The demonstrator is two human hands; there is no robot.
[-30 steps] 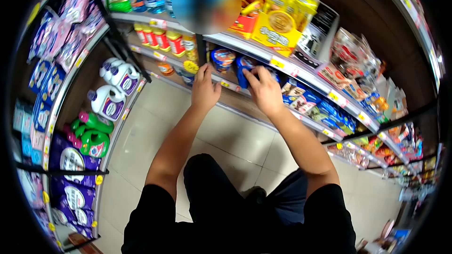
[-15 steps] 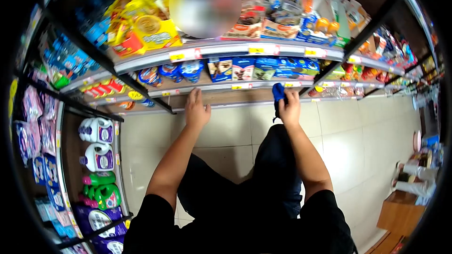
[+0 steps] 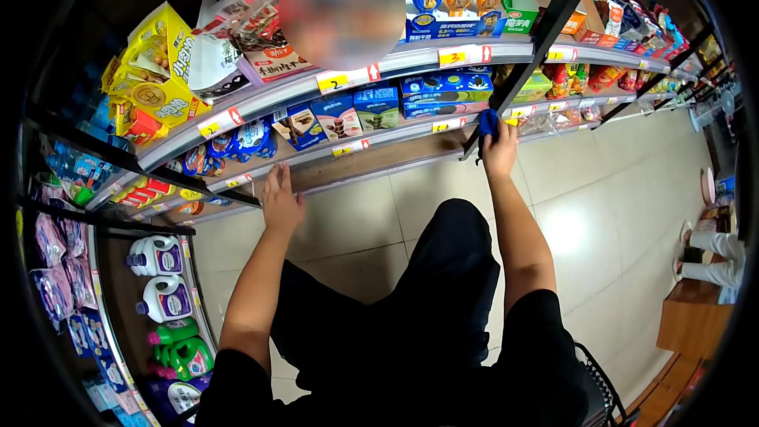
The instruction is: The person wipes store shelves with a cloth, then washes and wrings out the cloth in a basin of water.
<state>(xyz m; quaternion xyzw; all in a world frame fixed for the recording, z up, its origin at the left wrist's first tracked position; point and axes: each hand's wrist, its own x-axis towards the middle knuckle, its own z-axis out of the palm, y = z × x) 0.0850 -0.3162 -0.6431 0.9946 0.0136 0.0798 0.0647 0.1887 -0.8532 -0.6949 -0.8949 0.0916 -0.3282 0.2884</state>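
My left hand (image 3: 282, 204) is open, fingers apart, at the front of the low shelf (image 3: 356, 168). Whether its fingertips touch the shelf I cannot tell. A blue cloth (image 3: 489, 124) is gripped in my right hand (image 3: 500, 152), its dark end hanging down beside the fingers. That hand is at the foot of a black shelf post (image 3: 518, 71), by the shelf's price strip. Just above are blue snack boxes (image 3: 447, 95), a chocolate-picture box (image 3: 336, 117) and blue-lidded cups (image 3: 254, 137).
Snack packs, including a yellow box (image 3: 162, 71), fill the upper shelf. Bottles of detergent (image 3: 166, 298) stand on the left-hand rack. My knees are over the tiled floor (image 3: 585, 213). At the far right are a person's legs (image 3: 711, 257) and a wooden box (image 3: 692, 316).
My right hand has moved right along the shelf with the blue cloth, reaching the black post. My left hand stays near the same stretch of shelf. The camera view has turned.
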